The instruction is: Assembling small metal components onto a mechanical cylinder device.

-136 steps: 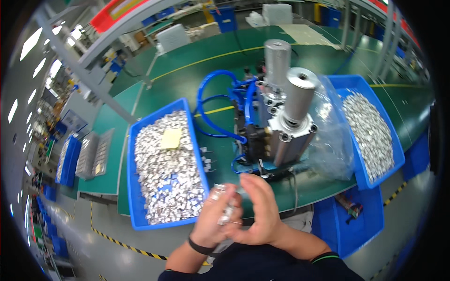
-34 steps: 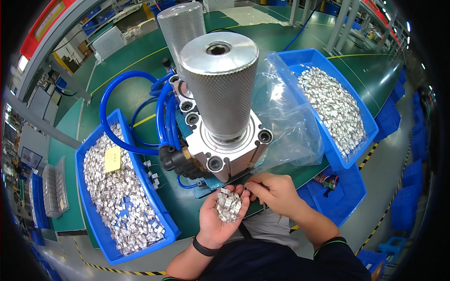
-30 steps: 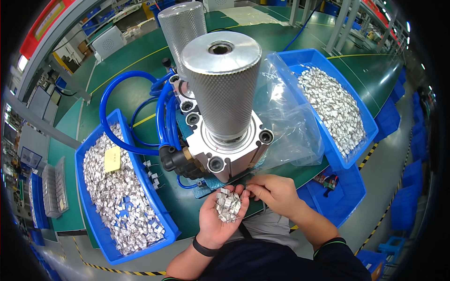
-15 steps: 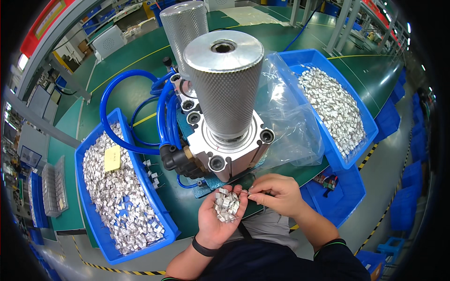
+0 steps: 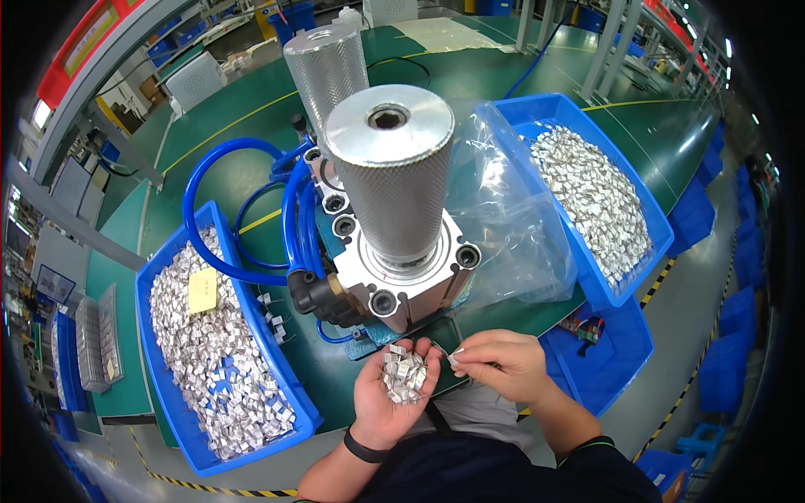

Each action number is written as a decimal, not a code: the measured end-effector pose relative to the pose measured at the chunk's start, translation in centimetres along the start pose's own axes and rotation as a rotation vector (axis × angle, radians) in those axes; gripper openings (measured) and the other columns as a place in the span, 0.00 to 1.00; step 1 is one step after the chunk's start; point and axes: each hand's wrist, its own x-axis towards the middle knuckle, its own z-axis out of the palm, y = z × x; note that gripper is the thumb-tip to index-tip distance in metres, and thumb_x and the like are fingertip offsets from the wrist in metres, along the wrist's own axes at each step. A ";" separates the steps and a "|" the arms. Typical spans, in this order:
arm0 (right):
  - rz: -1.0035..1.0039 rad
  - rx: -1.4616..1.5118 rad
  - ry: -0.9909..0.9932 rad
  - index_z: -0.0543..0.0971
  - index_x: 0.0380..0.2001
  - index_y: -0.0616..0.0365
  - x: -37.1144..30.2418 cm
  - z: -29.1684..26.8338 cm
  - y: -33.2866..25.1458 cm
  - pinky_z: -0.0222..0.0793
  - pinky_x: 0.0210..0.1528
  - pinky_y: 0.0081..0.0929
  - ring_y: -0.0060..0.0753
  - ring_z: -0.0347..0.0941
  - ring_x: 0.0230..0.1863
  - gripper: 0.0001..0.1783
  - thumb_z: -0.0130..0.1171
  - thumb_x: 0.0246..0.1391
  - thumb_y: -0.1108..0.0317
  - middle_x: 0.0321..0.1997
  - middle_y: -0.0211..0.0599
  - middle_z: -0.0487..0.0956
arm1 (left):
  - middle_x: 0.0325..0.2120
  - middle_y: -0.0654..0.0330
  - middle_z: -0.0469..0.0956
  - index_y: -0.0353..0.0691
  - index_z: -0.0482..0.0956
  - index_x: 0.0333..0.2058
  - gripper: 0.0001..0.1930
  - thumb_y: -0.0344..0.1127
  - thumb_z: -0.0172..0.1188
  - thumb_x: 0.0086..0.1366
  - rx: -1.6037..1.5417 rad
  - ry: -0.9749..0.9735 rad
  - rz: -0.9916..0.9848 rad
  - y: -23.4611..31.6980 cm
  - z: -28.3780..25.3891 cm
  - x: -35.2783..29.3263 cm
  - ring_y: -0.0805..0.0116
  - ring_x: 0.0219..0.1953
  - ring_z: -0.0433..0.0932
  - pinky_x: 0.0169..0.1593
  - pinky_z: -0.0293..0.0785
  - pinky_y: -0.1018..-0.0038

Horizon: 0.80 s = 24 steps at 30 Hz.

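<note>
My left hand (image 5: pixel 379 402) is cupped palm up around a pile of small white box-shaped components with wire leads (image 5: pixel 406 379). Thumb and fingertips of my right hand (image 5: pixel 505 363) pinch a single component (image 5: pixel 454 358), just right of the left fingertips. Just beyond both hands stands a metal pneumatic fixture (image 5: pixel 411 306), which carries a knurled silver cylinder (image 5: pixel 390 184). A second knurled cylinder (image 5: pixel 329 80) rises behind it.
Blue bins of the same components flank me: a left bin (image 5: pixel 306 411) with a yellow note (image 5: pixel 202 291), and a right bin (image 5: pixel 662 230). Blue air hoses (image 5: pixel 191 180) loop left of the fixture. Clear plastic film (image 5: pixel 511 243) lies to its right. A lower blue bin (image 5: pixel 616 369) holds a small device.
My right hand has drawn slightly right, away from the left fingertips, with one component in its pinch. Both knurled cylinders appear lower in the view.
</note>
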 end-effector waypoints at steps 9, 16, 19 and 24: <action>-0.072 -0.193 0.133 0.84 0.34 0.61 1.1 1.1 1.5 0.76 0.36 0.26 0.35 0.80 0.35 0.09 0.67 0.46 0.76 0.34 0.41 0.83 | 0.43 0.45 0.77 0.33 0.74 0.40 0.14 0.38 0.45 0.70 -0.035 -0.005 0.002 0.1 -0.5 -0.1 0.46 0.49 0.76 0.55 0.75 0.55; -0.035 -0.187 0.197 0.84 0.33 0.62 2.0 2.0 1.7 0.76 0.37 0.27 0.36 0.80 0.34 0.09 0.67 0.45 0.76 0.34 0.43 0.82 | 0.43 0.45 0.77 0.33 0.74 0.41 0.14 0.38 0.45 0.70 -0.053 -0.002 -0.006 0.0 -0.4 -0.2 0.45 0.50 0.75 0.56 0.74 0.54; -0.012 -0.177 0.219 0.84 0.33 0.62 2.2 2.2 1.7 0.76 0.37 0.27 0.37 0.81 0.33 0.09 0.67 0.45 0.76 0.34 0.43 0.83 | 0.43 0.45 0.77 0.32 0.74 0.41 0.14 0.38 0.44 0.70 -0.054 -0.012 -0.002 0.0 -0.4 -0.1 0.45 0.50 0.75 0.56 0.74 0.54; -0.006 -0.182 0.214 0.84 0.34 0.61 2.4 2.3 1.8 0.76 0.37 0.26 0.37 0.81 0.33 0.09 0.67 0.45 0.76 0.34 0.43 0.83 | 0.43 0.45 0.77 0.32 0.74 0.41 0.14 0.37 0.44 0.69 -0.061 -0.027 0.015 -0.1 -0.4 -0.1 0.45 0.50 0.75 0.56 0.74 0.54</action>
